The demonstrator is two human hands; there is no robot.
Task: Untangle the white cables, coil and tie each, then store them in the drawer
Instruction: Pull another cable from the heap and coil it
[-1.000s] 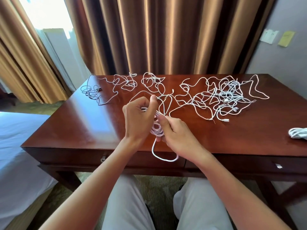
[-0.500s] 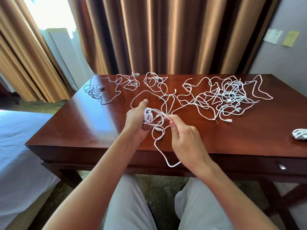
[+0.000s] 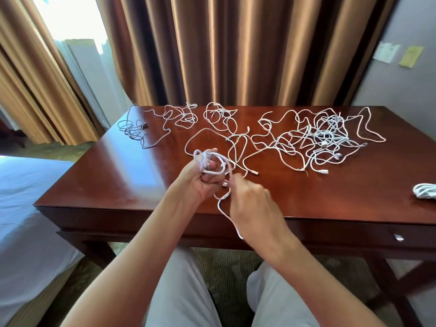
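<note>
My left hand [image 3: 197, 182] grips a small coil of white cable [image 3: 208, 161] wound round its fingers, above the front of the wooden desk [image 3: 113, 175]. My right hand [image 3: 252, 201] pinches the loose tail of that cable [image 3: 224, 208], which hangs down past the desk's front edge. A big tangle of white cables [image 3: 325, 140] lies at the desk's back right. Smaller loose cables [image 3: 219, 116] lie at the back middle, and a greyish one [image 3: 134, 131] at the back left. A finished white coil [image 3: 425, 191] rests at the right edge. The drawer front with its metal pull [image 3: 398, 237] is closed.
Brown curtains [image 3: 236, 48] hang right behind the desk. A bed with a white sheet [image 3: 26, 208] stands close on the left. Paper notes [image 3: 398, 54] are stuck on the grey wall at the right. My knees sit under the desk's front edge.
The coil has shifted further onto my left hand's fingers. My right hand dropped lower along the tail and moved toward the left hand, drawing the hanging loop shorter.
</note>
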